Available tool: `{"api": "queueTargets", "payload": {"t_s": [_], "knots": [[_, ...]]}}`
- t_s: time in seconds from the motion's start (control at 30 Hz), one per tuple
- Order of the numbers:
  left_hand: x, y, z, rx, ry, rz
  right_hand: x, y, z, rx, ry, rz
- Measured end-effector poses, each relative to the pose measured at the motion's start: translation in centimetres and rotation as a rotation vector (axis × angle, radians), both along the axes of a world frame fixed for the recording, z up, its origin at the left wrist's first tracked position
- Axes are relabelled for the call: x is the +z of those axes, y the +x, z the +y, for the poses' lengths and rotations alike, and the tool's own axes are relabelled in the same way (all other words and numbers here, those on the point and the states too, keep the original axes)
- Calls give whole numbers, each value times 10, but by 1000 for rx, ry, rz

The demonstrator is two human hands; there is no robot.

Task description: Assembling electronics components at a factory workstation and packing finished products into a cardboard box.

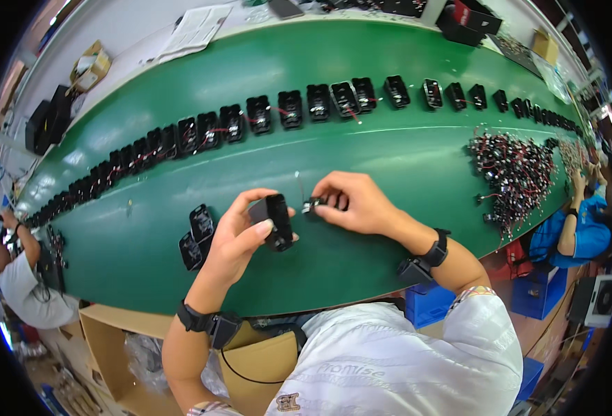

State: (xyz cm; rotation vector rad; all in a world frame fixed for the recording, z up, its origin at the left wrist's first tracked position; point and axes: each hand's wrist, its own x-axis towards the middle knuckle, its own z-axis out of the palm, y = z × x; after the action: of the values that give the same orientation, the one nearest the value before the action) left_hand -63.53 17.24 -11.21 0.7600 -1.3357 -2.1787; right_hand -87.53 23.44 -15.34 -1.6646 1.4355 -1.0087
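My left hand [240, 236] grips a black plastic housing [278, 223], tilted up above the green table [347, 263]. Just right of it, my right hand [354, 202] pinches a small dark part with a bright metal bit and a thin wire [311, 205]. The two pieces are apart. Below and left of my left hand lie black housings [200, 223], close together on the table. Farther off, a long curved row of open black housings [290, 109] crosses the table, many with red wires in or beside them.
A large heap of small wired parts [510, 173] lies on the right. Co-workers sit at the far left [29, 277] and far right [573, 229]. An open cardboard box [115, 326] stands below the near left edge, blue bins [427, 305] below the right.
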Motion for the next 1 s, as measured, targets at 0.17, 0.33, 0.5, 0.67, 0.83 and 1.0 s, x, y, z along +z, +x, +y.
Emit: {"api": "queueTargets", "payload": {"t_s": [0.17, 0.33, 0.5, 0.67, 0.83, 1.0], "knots": [[-6, -5, 3, 8, 28, -34, -11, -8, -2, -9, 168, -269], [-14, -9, 1, 7, 51, -73, -10, -9, -1, 22, 241, -608], [-20, -14, 6, -26, 86, -99, -8, -6, 4, 9, 275, -659], [-20, -14, 7, 3, 91, -72, -11, -7, 7, -10, 158, -395], [-16, -16, 6, 17, 119, -29, -3, -4, 9, -22, 78, -585], [-21, -20, 12, -29, 262, 78, 7, -3, 19, 27, -58, -402]]}}
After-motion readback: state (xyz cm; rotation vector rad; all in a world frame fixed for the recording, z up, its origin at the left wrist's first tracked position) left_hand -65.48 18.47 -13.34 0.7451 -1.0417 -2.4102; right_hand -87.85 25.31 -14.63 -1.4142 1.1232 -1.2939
